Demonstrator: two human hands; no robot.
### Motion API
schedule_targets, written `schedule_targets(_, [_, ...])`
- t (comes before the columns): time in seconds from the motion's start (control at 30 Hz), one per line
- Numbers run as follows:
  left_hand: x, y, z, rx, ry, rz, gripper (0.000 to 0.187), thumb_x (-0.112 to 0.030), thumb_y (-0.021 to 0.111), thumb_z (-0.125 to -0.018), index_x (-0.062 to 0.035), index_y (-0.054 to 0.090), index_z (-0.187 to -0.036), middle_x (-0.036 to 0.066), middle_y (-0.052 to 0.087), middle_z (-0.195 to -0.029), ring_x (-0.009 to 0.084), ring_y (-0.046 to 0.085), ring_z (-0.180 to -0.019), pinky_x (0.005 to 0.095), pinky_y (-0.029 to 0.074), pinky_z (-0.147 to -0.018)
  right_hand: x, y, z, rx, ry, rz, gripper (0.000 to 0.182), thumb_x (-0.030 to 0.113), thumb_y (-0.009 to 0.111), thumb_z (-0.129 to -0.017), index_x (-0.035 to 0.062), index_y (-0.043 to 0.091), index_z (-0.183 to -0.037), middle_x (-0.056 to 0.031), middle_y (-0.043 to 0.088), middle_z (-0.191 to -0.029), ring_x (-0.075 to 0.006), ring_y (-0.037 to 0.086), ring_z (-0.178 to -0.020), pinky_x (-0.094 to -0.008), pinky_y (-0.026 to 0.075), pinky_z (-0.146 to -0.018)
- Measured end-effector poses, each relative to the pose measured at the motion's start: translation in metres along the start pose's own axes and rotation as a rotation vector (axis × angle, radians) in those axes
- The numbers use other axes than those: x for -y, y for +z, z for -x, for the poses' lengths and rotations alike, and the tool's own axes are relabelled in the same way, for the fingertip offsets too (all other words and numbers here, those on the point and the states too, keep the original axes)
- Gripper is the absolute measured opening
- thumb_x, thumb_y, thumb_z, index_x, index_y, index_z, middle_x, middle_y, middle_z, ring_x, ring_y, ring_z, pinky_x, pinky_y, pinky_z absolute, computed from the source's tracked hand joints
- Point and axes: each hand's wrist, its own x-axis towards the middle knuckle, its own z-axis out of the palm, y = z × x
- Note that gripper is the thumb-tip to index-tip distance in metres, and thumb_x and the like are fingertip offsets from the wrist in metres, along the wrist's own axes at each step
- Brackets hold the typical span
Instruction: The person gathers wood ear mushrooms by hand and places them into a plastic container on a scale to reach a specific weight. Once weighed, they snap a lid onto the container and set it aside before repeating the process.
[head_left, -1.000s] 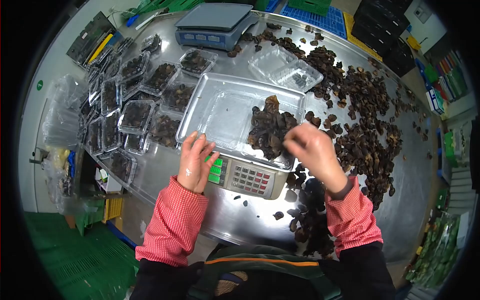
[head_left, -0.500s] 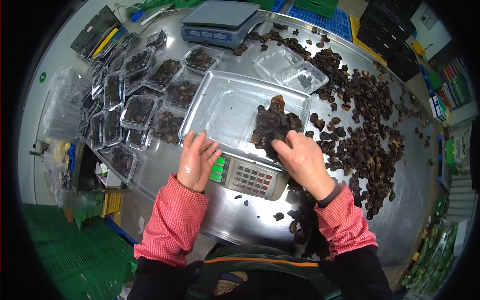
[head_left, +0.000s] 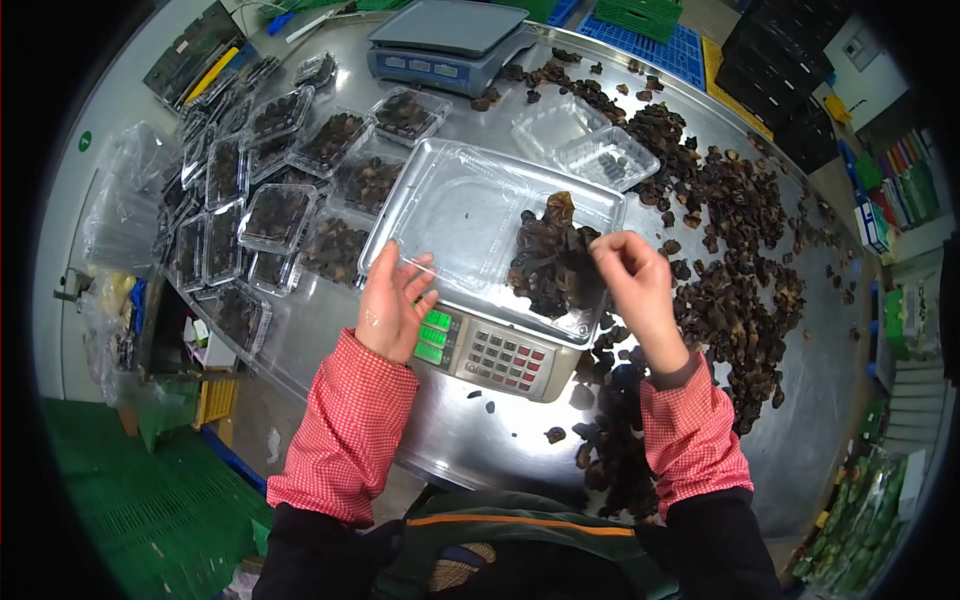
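Observation:
A scale (head_left: 500, 358) with green displays and a keypad carries a metal tray (head_left: 400, 215). On the tray lies an open clear plastic container (head_left: 465, 225), its right part filled with dark wood ear mushrooms (head_left: 550, 265). My left hand (head_left: 397, 305) is at the tray's lower left edge, fingers apart and holding nothing. At the right side of the mushroom heap is my right hand (head_left: 635, 285), thumb and forefinger pinched together; what they hold, if anything, is too small to name.
Filled clear boxes (head_left: 277, 217) pile up at the left. Empty clear containers (head_left: 605, 158) lie behind the tray. Loose mushrooms (head_left: 735, 200) spread over the metal table (head_left: 815, 400) on the right. A second scale (head_left: 447, 30) stands at the back.
My right hand has risen off the mushroom heap and moved to its right edge. My left hand has shifted slightly, still with fingers apart.

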Motion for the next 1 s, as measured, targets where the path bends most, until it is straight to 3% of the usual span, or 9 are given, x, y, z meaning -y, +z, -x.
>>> schedule_targets(0.2, [0.020,0.041,0.013,0.240,0.727,-0.557,0.033,-0.032,0.057,-0.098,-0.0105,0.065,-0.121,0.004,0.059,-0.105,0.0179,0.055,-0.093,0.0329,0.047,-0.084,-0.039,-0.024,-0.048,-0.176,0.100,-0.025,0.036,0.031,0.054,-0.102,-0.0022,0.063,-0.112,-0.0036,0.062,-0.085,-0.0096,0.053,-0.073,-0.0263,0.044,-0.066])
schedule_targets(0.27, [0.039,0.069,0.026,0.349,1.029,-1.037,0.028,-0.021,0.062,-0.088,-0.0074,0.069,-0.112,0.005,0.059,-0.103,0.0217,0.055,-0.095,0.0365,0.045,-0.087,-0.059,-0.027,-0.067,-0.191,0.123,0.101,0.049,0.041,0.045,-0.105,-0.0035,0.060,-0.119,-0.0149,0.066,-0.096,-0.0223,0.062,-0.089,-0.0333,0.048,-0.081])
schedule_targets(0.43, [0.086,0.095,0.035,0.381,1.340,-1.417,0.036,-0.020,0.077,-0.074,-0.0086,0.067,-0.107,0.009,0.057,-0.098,0.0279,0.055,-0.099,0.0418,0.043,-0.088,-0.096,-0.020,-0.082,0.139,0.254,0.153,0.047,0.037,0.047,-0.104,-0.0071,0.063,-0.107,-0.0127,0.068,-0.088,-0.0247,0.067,-0.079,-0.0351,0.051,-0.082])
schedule_targets(0.47, [0.086,0.091,0.036,0.350,1.319,-1.444,0.037,-0.019,0.079,-0.073,-0.0096,0.067,-0.107,0.008,0.057,-0.098,0.0273,0.055,-0.099,0.0417,0.044,-0.086,-0.095,-0.022,-0.077,0.115,0.221,0.119,0.031,0.029,0.052,-0.103,0.0000,0.063,-0.106,0.0002,0.053,-0.071,-0.0086,0.053,-0.059,-0.0249,0.044,-0.050])
schedule_targets(0.6, [0.070,0.068,0.041,0.178,1.112,-1.483,0.051,-0.011,0.077,-0.078,-0.0087,0.058,-0.124,0.008,0.058,-0.094,0.0259,0.059,-0.090,0.0398,0.048,-0.078,-0.061,-0.030,-0.044,0.128,0.429,-0.245,0.025,0.021,0.053,-0.102,-0.0017,0.061,-0.105,-0.0028,0.058,-0.076,-0.0112,0.061,-0.062,-0.0247,0.056,-0.057])
schedule_targets(0.7, [0.069,0.055,0.031,0.057,0.448,-1.077,0.065,-0.006,0.071,-0.086,-0.0079,0.042,-0.143,0.009,0.061,-0.090,0.0202,0.063,-0.077,0.0337,0.054,-0.067,-0.060,-0.020,-0.028,0.072,0.418,-0.412,0.021,0.017,0.056,-0.101,-0.0025,0.059,-0.106,-0.0039,0.059,-0.081,-0.0127,0.062,-0.063,-0.0254,0.057,-0.059])
schedule_targets(0.73, [0.072,0.048,0.018,0.109,0.345,-0.864,0.075,-0.002,0.064,-0.091,-0.0089,0.022,-0.153,0.010,0.063,-0.088,0.0139,0.064,-0.069,0.0275,0.057,-0.063,-0.056,-0.018,-0.024,0.068,0.431,-0.451,0.022,0.010,0.055,-0.100,-0.0083,0.055,-0.112,-0.0073,0.060,-0.088,-0.0152,0.064,-0.067,-0.0264,0.060,-0.063])
schedule_targets(0.83, [0.071,0.048,0.011,0.063,0.084,-0.286,0.080,0.000,0.062,-0.090,-0.0100,0.017,-0.155,0.011,0.065,-0.088,0.0162,0.065,-0.070,0.0291,0.056,-0.063,-0.052,-0.004,-0.012,-0.021,0.386,-0.446,0.017,0.006,0.055,-0.098,-0.0054,0.056,-0.111,-0.0069,0.061,-0.088,-0.0151,0.064,-0.067,-0.0266,0.059,-0.063])
schedule_targets(1.0, [0.047,0.032,0.041,0.273,0.098,-0.365,0.083,-0.007,0.063,-0.095,-0.0135,0.008,-0.157,0.011,0.064,-0.101,0.0146,0.065,-0.082,0.0299,0.057,-0.070,-0.038,-0.012,-0.007,0.057,0.444,-0.665,0.012,0.006,0.056,-0.097,-0.0003,0.059,-0.107,-0.0049,0.062,-0.087,-0.0138,0.066,-0.068,-0.0233,0.055,-0.058])
